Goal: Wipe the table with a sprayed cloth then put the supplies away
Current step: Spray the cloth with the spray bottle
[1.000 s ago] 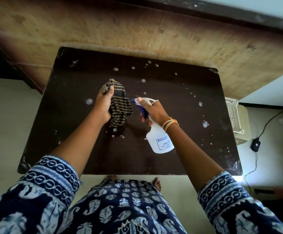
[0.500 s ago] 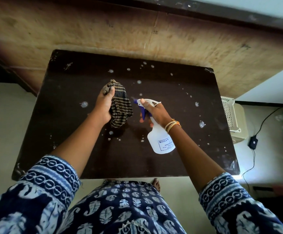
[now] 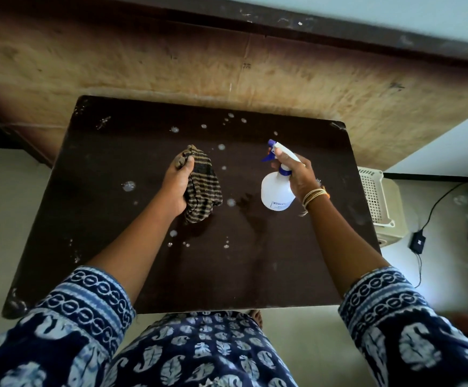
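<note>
Glossy dark table (image 3: 297, 261), woven striped cloth (image 3: 203, 188), smooth plastic bottle (image 3: 276, 191).

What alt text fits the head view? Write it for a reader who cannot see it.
Seen from above, a person's left hand grips a striped cloth and the right hand holds a white spray bottle over a dark table dotted with droplets. A white basket sits on the floor to the right.

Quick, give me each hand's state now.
Left hand: closed, grip on the striped cloth.
Right hand: closed, grip on the spray bottle.
</note>
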Demonstrator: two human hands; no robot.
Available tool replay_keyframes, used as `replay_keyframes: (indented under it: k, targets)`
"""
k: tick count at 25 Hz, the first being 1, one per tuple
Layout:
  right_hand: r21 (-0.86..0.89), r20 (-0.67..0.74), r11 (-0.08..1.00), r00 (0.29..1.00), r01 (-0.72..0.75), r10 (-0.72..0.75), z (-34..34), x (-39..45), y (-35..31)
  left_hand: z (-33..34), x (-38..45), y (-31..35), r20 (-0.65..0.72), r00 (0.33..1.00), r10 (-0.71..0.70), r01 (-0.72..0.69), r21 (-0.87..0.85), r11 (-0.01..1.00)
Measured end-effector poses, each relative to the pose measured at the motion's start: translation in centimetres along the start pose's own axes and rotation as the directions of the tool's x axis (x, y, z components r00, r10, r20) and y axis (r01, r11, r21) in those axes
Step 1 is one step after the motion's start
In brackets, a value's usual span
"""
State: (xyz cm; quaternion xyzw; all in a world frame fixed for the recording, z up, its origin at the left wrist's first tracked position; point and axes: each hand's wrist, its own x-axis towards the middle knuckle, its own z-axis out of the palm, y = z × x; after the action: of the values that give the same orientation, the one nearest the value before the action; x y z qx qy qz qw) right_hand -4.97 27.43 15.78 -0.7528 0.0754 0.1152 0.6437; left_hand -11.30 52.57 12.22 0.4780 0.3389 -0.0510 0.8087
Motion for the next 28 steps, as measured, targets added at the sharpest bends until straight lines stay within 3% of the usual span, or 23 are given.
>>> replay_keyframes:
  k: [5,12,14,16,17,18,20,22,24,28]
  targets:
    - [0.068,-0.127,0.996,0.989,-0.062,0.071,-0.8,0.6,1.4,0.5,0.0,-0.6,0.002,1.000,-0.015,0.015,0.024,1.000]
    - [0.057,-0.193,0.996,0.978,-0.064,0.074,-1.0,-1.7,2.9,0.5,-0.8,-1.6,0.018,1.000,0.011,-0.013,0.129,0.992]
    - [0.069,-0.390,0.994,0.915,-0.082,0.103,0.0,-2.9,3.2,0.5,-1.2,-1.9,0.020,1.000,0.009,-0.011,0.119,0.993]
    - [0.106,-0.621,0.992,0.774,-0.069,0.120,2.3,-5.3,4.3,0.6,-1.8,-2.0,0.042,0.998,-0.046,0.043,0.066,0.997]
    - [0.125,-0.642,0.989,0.753,-0.083,0.144,4.0,-6.4,5.0,0.6,-2.2,-2.0,0.068,0.993,-0.097,0.095,0.040,0.995]
    - [0.156,-0.576,0.980,0.795,-0.125,0.194,5.8,-7.2,5.5,0.6,-2.6,-2.2,0.104,0.983,-0.150,0.149,0.021,0.989]
    - [0.186,-0.263,0.949,0.918,-0.253,0.296,9.0,-7.7,5.9,0.7,-3.3,-2.4,0.164,0.959,-0.232,0.233,0.013,0.972]
    - [0.222,0.020,0.929,0.954,-0.298,0.301,11.3,-7.7,4.8,0.3,-3.8,-2.2,0.197,0.940,-0.278,0.276,0.039,0.960]
    - [0.160,0.113,0.949,0.960,-0.272,0.256,12.8,-7.3,4.1,-0.6,-3.6,-1.5,0.232,0.926,-0.299,0.300,0.034,0.953]
    - [0.155,0.158,0.935,0.942,-0.319,0.296,14.6,-6.9,3.6,-3.2,-3.0,0.0,0.262,0.946,-0.193,0.168,0.118,0.979]
